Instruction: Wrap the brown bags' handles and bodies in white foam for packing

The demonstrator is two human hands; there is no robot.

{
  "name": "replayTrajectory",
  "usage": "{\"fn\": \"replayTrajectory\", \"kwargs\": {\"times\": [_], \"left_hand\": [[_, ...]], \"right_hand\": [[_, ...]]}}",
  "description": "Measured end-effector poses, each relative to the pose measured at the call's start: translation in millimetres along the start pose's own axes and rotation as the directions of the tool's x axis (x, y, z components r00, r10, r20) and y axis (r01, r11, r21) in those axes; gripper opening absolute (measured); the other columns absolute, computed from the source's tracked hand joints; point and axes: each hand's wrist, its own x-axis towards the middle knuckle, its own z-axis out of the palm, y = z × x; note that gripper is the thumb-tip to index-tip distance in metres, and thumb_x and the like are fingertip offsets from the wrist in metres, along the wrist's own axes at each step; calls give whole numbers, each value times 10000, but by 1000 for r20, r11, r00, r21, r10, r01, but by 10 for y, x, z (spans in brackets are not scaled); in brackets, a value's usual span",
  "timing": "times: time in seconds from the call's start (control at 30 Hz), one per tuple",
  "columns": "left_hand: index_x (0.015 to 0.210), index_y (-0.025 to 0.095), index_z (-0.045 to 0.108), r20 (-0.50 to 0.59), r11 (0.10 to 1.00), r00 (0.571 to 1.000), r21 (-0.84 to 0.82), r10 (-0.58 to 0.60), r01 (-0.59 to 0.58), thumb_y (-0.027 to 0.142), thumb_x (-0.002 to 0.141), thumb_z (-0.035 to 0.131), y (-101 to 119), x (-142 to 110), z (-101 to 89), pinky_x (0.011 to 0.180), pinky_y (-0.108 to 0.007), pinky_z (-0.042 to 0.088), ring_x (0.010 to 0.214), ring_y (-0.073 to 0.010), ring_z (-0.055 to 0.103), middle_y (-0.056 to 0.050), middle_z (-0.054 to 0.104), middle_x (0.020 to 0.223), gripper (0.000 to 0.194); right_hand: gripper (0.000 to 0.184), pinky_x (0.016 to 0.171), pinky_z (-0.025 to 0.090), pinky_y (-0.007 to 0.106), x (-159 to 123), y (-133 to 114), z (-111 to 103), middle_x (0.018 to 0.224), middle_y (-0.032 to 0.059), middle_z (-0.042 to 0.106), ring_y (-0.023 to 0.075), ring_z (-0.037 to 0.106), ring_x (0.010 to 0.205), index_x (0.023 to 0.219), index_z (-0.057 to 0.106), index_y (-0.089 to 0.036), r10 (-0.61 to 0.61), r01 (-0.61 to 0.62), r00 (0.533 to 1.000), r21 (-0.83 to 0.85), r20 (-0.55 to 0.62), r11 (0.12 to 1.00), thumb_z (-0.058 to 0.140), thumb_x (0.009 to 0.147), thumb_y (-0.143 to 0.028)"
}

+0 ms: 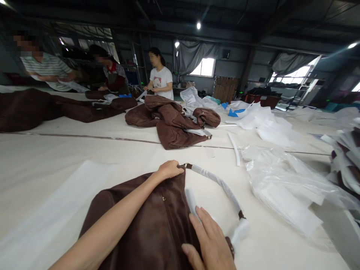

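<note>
A brown bag (152, 225) is laid on its side across the near middle of the pale table (42, 157). Its far top corner is gripped by the left hand (170, 169), the fingers being closed on the fabric just beside the metal ring; the corner seems to be pinched there so that the edge is drawn taut. By the right hand (212, 238), spread with fingers nearly straight, the bag's right edge is covered; whether anything is pressed beneath the palm cannot be told. A white roll (190, 198) is seen just beyond its fingertips, at the bag's edge.

The strap (221, 182) is curved out to the right, sleeved in white wrapping (presumably to guard it from scuffs). Around its near end, more white wrap (240, 230) is bunched.

To the right, a transparent plastic bag (281, 180) is spread loosely, within reach of the right arm. To the left, a white sheet (62, 202) is laid flat. Farther off, other brown bags (174, 120) are heaped together, perhaps grouped for handling in turn, and a loose white strip (234, 150) is left to their right. Beyond the heap, something pale is held by a co-worker in a white shirt (162, 80).
</note>
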Motion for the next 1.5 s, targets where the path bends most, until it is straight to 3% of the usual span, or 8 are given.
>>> {"fn": "replayTrajectory", "kwargs": {"times": [0.17, 0.37, 0.5, 0.7, 0.87, 1.07, 1.23, 1.5], "left_hand": [[1106, 132, 642, 50, 995, 998, -91, -38, 42, 494, 901, 607, -175, 2, -121, 890, -434, 540, 1017, -277, 630, -72, 651, 1119, 417], [935, 204, 737, 171, 872, 982, -466, -78, 151, 643, 658, 727, -329, -131, -205, 1042, -370, 444, 1162, -314, 579, -92, 705, 1134, 519], [922, 186, 708, 366, 853, 926, -452, -89, 261, 606, 724, 701, -243, -162, -179, 761, -338, 542, 880, -270, 656, -91, 719, 968, 464], [704, 212, 600, 280, 980, 957, -195, 80, -25, 613, 715, 702, 194, -228, -86, 479, -209, 383, 526, -130, 459, 14, 567, 596, 413], [954, 244, 703, 226, 970, 949, -157, 218, -185, 597, 713, 703, 242, -374, 257, 780, -243, 508, 912, -243, 635, -20, 713, 932, 428], [1034, 248, 724, 140, 983, 978, -123, 157, -140, 628, 735, 650, -37, -447, 529, 934, -274, 481, 1044, -299, 634, -16, 724, 1098, 489], [1018, 269, 750, 155, 972, 980, -214, 126, -92, 624, 681, 705, 31, -418, 481, 1007, -316, 446, 1093, -338, 605, -19, 735, 1079, 492], [963, 215, 731, 157, 956, 976, -275, 148, -100, 577, 726, 676, 42, -445, 485, 976, -348, 415, 1020, -312, 591, -36, 719, 998, 436]], "right_hand": [[540, 1041, 476, 548, 64, 19, 301, 1421, 117, 533, 349, 530, 1283, 1363, 555, -182, 127, -131, 979, 10, 162, 991, 622, 890, -432], [613, 1155, 339, 526, 120, -34, 160, 1491, 103, 464, 304, 444, 1361, 1425, 477, -194, 214, -254, 930, 101, 298, 962, 561, 916, -525], [568, 1152, 318, 547, 164, -38, 75, 1478, 85, 483, 291, 449, 1344, 1420, 447, -222, 210, -254, 938, 130, 277, 959, 532, 933, -501], [494, 1108, 380, 510, 168, -18, 27, 1428, 104, 526, 280, 495, 1285, 1349, 488, -197, 200, -218, 961, 77, 193, 973, 577, 916, -417], [241, 944, 510, 312, 38, 62, -208, 1090, 69, 705, 191, 637, 1032, 1128, 638, -192, 182, -172, 983, 247, -19, 954, 538, 938, -300], [232, 958, 503, 417, -357, 1085, -978, 1059, 107, 703, 234, 643, 1018, 1039, 671, -216, 465, -447, 784, 145, -412, 883, 501, 926, -324], [447, 1094, 338, 516, -596, 1955, -1501, 1303, 201, 563, 351, 410, 1335, 1194, 602, -114, 737, -829, 546, -125, -399, 546, 537, 830, -364], [605, 955, 433, 477, -643, 2101, -1610, 1111, 221, 617, 366, 562, 1091, 1177, 575, -66, 777, -850, 526, -204, -345, 485, 551, 771, -514]]}}
